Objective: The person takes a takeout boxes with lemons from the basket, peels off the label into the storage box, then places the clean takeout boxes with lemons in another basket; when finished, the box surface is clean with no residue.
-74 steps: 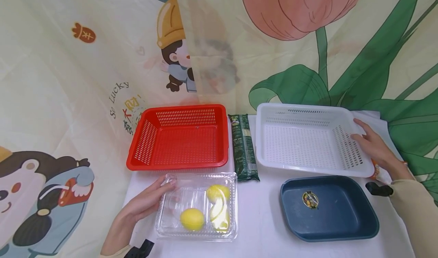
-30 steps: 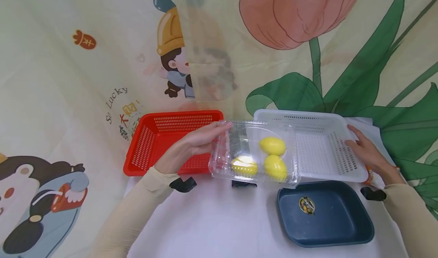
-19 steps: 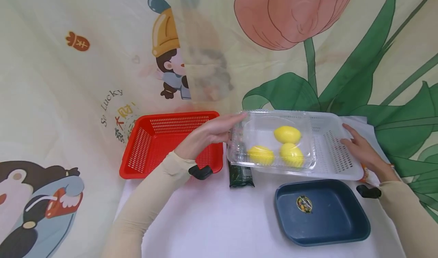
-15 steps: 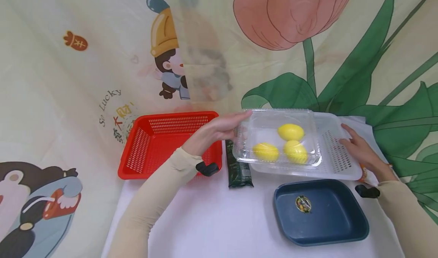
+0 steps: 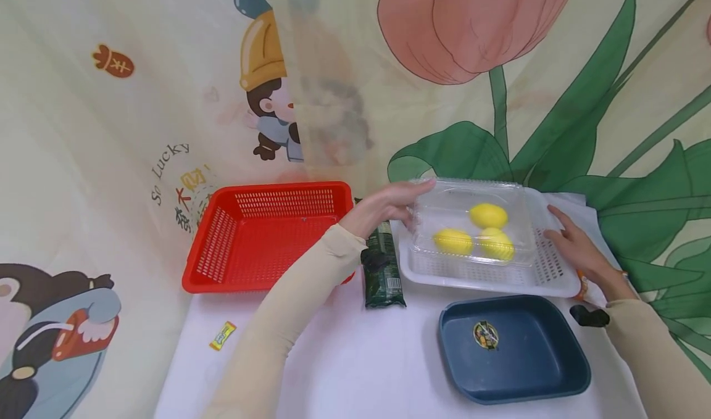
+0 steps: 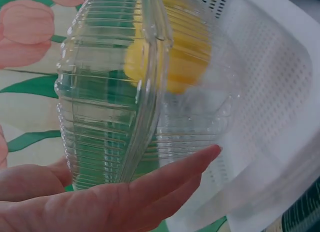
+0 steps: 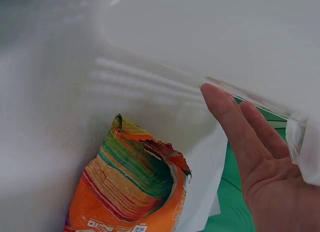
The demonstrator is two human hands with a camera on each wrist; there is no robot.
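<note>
My left hand (image 5: 391,203) grips the left end of a clear plastic clamshell container (image 5: 444,212), thumb and fingers on either side in the left wrist view. Inside are three lemons (image 5: 489,216), seen through the lid. The container is over the white plastic basket (image 5: 478,278); whether its base touches the basket is hidden. My right hand (image 5: 580,249) holds the basket's right rim. In the right wrist view, that hand's fingers (image 7: 235,122) lie under the basket's edge, and the thumb is hidden behind the rim.
A red basket (image 5: 266,289) stands at the left. Beside it lies a dark green packet (image 5: 384,283). A blue tray (image 5: 516,360) sits in front. A small yellow wrapped candy (image 5: 222,336) lies front left. An orange snack bag (image 7: 125,192) is below the right wrist.
My left hand has lifted the container of lemons from the table's front left and carried it rightward over the white basket. The right hand stays on the basket. The candy has come into view.
</note>
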